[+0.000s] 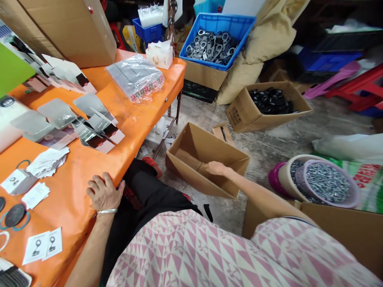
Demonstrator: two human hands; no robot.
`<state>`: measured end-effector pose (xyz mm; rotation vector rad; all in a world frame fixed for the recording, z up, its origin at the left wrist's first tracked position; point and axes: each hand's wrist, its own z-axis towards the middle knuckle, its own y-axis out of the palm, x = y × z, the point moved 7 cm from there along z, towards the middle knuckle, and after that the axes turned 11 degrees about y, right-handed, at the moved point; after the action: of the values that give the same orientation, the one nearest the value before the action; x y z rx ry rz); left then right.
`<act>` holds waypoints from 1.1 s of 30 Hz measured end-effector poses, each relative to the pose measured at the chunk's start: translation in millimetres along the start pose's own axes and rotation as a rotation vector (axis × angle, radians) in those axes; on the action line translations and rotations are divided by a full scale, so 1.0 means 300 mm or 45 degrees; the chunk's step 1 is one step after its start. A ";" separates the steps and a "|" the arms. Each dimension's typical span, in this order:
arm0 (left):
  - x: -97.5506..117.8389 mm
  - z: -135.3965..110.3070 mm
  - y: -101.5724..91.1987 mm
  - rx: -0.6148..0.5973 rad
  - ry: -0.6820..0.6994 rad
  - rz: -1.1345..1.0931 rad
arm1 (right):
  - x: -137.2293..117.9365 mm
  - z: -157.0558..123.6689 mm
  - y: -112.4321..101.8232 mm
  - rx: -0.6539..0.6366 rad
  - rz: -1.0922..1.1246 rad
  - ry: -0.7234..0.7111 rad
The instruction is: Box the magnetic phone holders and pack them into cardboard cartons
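Your left hand (104, 192) spreads over the counter (139, 119) edge, well apart from your right hand (216, 168), which reaches into the floor box (209, 141); you cannot tell its grip. Red characters mark the sack (368, 177), illegibly. The box opens upward, its long axis slanting down rightward.

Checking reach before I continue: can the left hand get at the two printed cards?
Probably yes: the left hand rests on the table's edge, only bare orange surface separates it from the cards, and nothing covers them.
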<state>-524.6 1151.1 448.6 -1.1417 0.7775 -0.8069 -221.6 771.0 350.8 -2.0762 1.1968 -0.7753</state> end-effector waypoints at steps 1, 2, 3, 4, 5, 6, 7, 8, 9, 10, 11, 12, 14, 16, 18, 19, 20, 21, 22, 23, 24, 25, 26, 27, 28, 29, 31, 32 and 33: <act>0.001 0.001 -0.001 0.006 -0.001 -0.015 | -0.079 0.008 0.000 0.003 0.058 -0.070; 0.001 0.003 -0.001 0.009 -0.003 -0.026 | -0.158 0.010 0.012 -0.008 0.103 -0.129; 0.002 0.005 -0.001 0.004 -0.004 -0.031 | -0.233 0.006 0.035 -0.026 0.132 -0.166; 0.003 0.007 0.000 -0.005 -0.006 -0.030 | -0.299 -0.003 0.064 -0.042 0.152 -0.183; 0.004 0.010 0.000 -0.017 -0.008 -0.027 | -0.353 -0.014 0.097 -0.057 0.160 -0.189; 0.005 0.012 -0.001 -0.028 -0.012 -0.026 | -0.395 -0.027 0.130 -0.070 0.161 -0.191; 0.006 0.014 -0.001 -0.038 -0.016 -0.026 | -0.423 -0.038 0.159 -0.079 0.157 -0.192; 0.007 0.016 -0.002 -0.047 -0.020 -0.027 | -0.440 -0.046 0.182 -0.082 0.151 -0.197; 0.009 0.018 -0.003 -0.057 -0.022 -0.029 | -0.445 -0.049 0.198 -0.082 0.144 -0.206; 0.010 0.020 -0.001 -0.071 -0.024 -0.031 | -0.442 -0.047 0.206 -0.080 0.136 -0.221; 0.011 0.021 0.001 -0.089 -0.024 -0.032 | -0.433 -0.039 0.208 -0.077 0.126 -0.236; 0.012 0.022 0.004 -0.103 -0.027 -0.032 | -0.419 -0.027 0.204 -0.071 0.116 -0.250; 0.013 0.022 0.009 -0.123 -0.032 -0.027 | -0.387 0.004 0.188 -0.053 0.096 -0.266; 0.014 0.022 0.012 -0.134 -0.037 -0.012 | -0.355 0.036 0.168 -0.039 0.084 -0.263; 0.014 0.022 0.014 -0.145 -0.043 0.009 | -0.326 0.062 0.151 -0.030 0.082 -0.244; 0.014 0.022 0.014 -0.146 -0.046 0.018 | -0.314 0.073 0.145 -0.027 0.083 -0.230; 0.014 0.021 0.013 -0.143 -0.048 0.022 | -0.304 0.083 0.141 -0.025 0.086 -0.215; 0.013 0.020 0.012 -0.134 -0.048 0.019 | -0.298 0.090 0.138 -0.026 0.089 -0.201; 0.013 0.019 0.010 -0.123 -0.043 0.011 | -0.294 0.096 0.139 -0.028 0.093 -0.188; 0.013 0.018 0.008 -0.114 -0.036 -0.001 | -0.293 0.101 0.142 -0.033 0.096 -0.175; 0.014 0.017 0.007 -0.109 -0.027 -0.016 | -0.295 0.104 0.147 -0.040 0.100 -0.161; 0.015 0.016 0.007 -0.108 -0.020 -0.032 | -0.297 0.105 0.153 -0.046 0.104 -0.145; 0.016 0.015 0.007 -0.109 -0.018 -0.048 | -0.301 0.106 0.161 -0.051 0.110 -0.127; 0.017 0.014 0.006 -0.106 -0.020 -0.062 | -0.303 0.106 0.168 -0.055 0.117 -0.109; 0.016 0.014 0.005 -0.097 -0.024 -0.077 | -0.305 0.105 0.174 -0.058 0.127 -0.090; 0.015 0.013 0.004 -0.083 -0.032 -0.094 | -0.306 0.104 0.178 -0.060 0.140 -0.073; 0.008 0.010 0.000 -0.049 -0.052 -0.135 | -0.303 0.099 0.174 -0.056 0.177 -0.038; 0.002 0.006 -0.004 -0.030 -0.059 -0.166 | -0.298 0.098 0.165 -0.048 0.201 -0.017; -0.006 0.000 -0.011 -0.005 -0.067 -0.206 | -0.292 0.098 0.149 -0.034 0.227 0.010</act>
<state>-526.1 1152.0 452.1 -1.2363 0.6490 -0.9061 -260.5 837.1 282.6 -1.9568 1.3814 -0.6879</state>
